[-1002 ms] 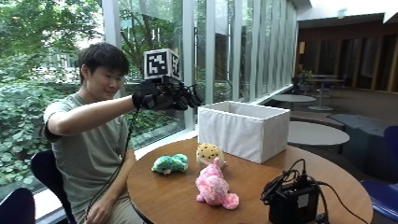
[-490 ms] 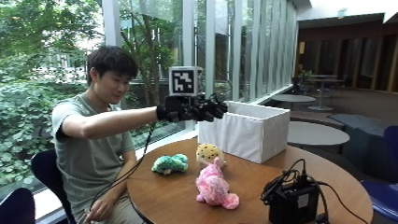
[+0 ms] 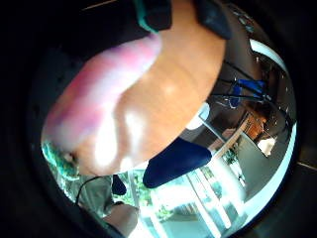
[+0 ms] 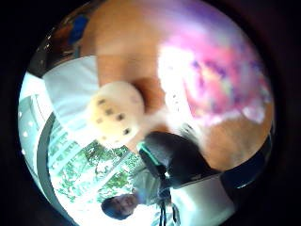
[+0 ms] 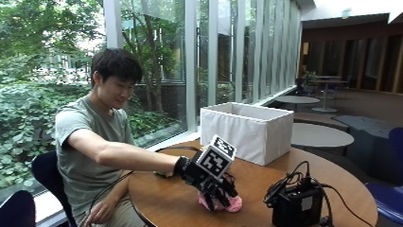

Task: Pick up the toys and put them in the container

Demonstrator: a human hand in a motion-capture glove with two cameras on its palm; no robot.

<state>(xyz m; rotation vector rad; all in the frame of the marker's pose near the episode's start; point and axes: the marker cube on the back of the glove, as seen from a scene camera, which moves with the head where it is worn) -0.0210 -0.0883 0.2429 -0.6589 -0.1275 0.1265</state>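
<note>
In the outside view my gloved right hand (image 5: 211,182) is down on the pink plush toy (image 5: 232,204) near the middle of the round wooden table (image 5: 161,201). Its fingers curl down over the toy's front. The thumb side palm view shows the pink toy (image 4: 221,80) close under the palm, a yellow spotted toy (image 4: 115,115) beside it, and the white container (image 4: 70,89) beyond. A green plush toy (image 3: 57,158) lies on the table near the person; the arm hides most of this green toy (image 5: 165,174). The open-topped white container (image 5: 255,130) stands at the table's far side.
A black device (image 5: 296,205) with cables sits on the table's right side, close to the pink toy. A blue chair (image 5: 15,210) stands at the person's side. Other round tables (image 5: 321,135) lie behind the container.
My hand has dropped from above the container's near edge down to the pink toy and now closes over it. The outside camera's picture has shifted too.
</note>
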